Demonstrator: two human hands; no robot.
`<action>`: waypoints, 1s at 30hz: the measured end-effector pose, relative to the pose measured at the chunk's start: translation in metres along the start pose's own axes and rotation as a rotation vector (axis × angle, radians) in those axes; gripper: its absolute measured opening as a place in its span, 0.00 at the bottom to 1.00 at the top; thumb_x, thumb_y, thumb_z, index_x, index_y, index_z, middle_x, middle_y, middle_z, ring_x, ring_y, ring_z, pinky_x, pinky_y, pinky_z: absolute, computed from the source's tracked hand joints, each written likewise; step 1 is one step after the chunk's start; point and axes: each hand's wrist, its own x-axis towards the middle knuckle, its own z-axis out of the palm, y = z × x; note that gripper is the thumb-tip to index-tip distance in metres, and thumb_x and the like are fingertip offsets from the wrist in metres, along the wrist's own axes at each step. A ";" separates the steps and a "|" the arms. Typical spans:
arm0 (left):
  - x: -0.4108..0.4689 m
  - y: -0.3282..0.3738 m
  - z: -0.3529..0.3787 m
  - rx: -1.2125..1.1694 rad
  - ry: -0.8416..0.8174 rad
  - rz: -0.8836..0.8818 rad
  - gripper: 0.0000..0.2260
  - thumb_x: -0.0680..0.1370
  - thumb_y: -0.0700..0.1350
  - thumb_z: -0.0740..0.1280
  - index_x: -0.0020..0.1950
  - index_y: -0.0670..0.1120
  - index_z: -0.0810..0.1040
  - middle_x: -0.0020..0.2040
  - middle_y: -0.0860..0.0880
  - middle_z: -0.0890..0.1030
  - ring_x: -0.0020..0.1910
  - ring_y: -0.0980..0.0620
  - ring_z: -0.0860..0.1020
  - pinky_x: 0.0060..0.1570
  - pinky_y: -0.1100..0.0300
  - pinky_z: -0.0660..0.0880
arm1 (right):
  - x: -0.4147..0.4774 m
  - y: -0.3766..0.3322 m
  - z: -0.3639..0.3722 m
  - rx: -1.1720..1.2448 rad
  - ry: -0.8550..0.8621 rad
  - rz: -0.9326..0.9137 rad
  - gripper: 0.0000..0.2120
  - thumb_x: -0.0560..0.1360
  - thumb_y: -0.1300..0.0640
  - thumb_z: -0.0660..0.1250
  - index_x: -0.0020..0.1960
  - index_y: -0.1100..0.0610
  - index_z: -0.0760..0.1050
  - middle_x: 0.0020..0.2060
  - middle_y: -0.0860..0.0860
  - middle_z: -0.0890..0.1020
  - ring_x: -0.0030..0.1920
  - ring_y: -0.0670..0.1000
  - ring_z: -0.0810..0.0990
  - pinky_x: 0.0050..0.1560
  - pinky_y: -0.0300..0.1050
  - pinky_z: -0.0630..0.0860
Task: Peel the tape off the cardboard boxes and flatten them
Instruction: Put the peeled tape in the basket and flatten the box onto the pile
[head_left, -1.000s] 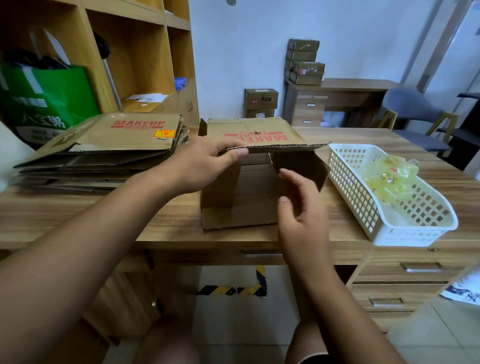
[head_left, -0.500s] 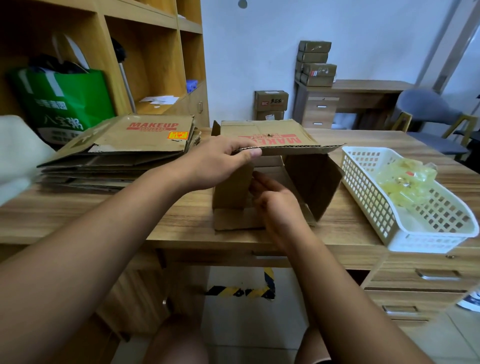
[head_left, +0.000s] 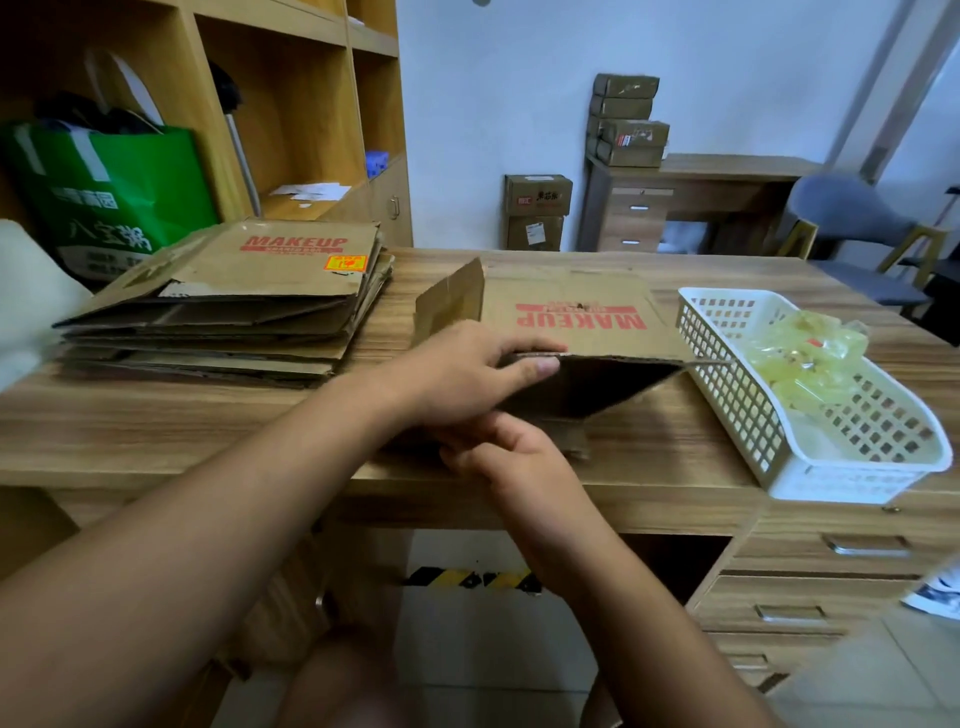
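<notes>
Cardboard box (head_left: 571, 312) edge pinched by left hand (head_left: 467, 374), right hand (head_left: 519, 460) just beneath

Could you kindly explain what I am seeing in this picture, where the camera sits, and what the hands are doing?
There is no machine here: a person works bare-handed, and the picture comes from a camera worn on their head, looking forward and down. The left hand pinches the near edge of the top panel of a partly collapsed cardboard box printed MAKEUP. The right hand sits just below, fingers curled at the box's lower front; whether it grips anything is hidden. The box rests on a wooden desk, with a stack of flattened boxes on its left and a white basket holding yellowish crumpled wads on its right.
</notes>
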 end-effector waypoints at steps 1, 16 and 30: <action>-0.001 -0.003 0.004 0.008 -0.022 -0.005 0.16 0.82 0.57 0.62 0.71 0.61 0.75 0.71 0.55 0.75 0.69 0.58 0.70 0.65 0.68 0.65 | -0.003 -0.002 -0.005 -0.033 0.003 0.022 0.20 0.78 0.67 0.59 0.62 0.52 0.81 0.56 0.47 0.86 0.60 0.47 0.82 0.68 0.53 0.75; -0.025 -0.027 0.032 -0.083 -0.026 -0.123 0.19 0.83 0.46 0.61 0.73 0.61 0.70 0.72 0.58 0.72 0.70 0.60 0.69 0.71 0.56 0.67 | 0.025 -0.030 -0.100 -0.906 0.492 -0.253 0.14 0.79 0.61 0.63 0.61 0.50 0.80 0.54 0.42 0.81 0.54 0.42 0.79 0.57 0.41 0.73; -0.053 -0.088 0.021 0.132 0.300 -0.557 0.21 0.79 0.61 0.64 0.71 0.59 0.73 0.73 0.53 0.73 0.71 0.49 0.70 0.68 0.46 0.70 | 0.049 0.019 -0.122 -1.242 0.323 0.239 0.24 0.84 0.45 0.51 0.80 0.42 0.60 0.80 0.62 0.55 0.80 0.61 0.56 0.78 0.52 0.55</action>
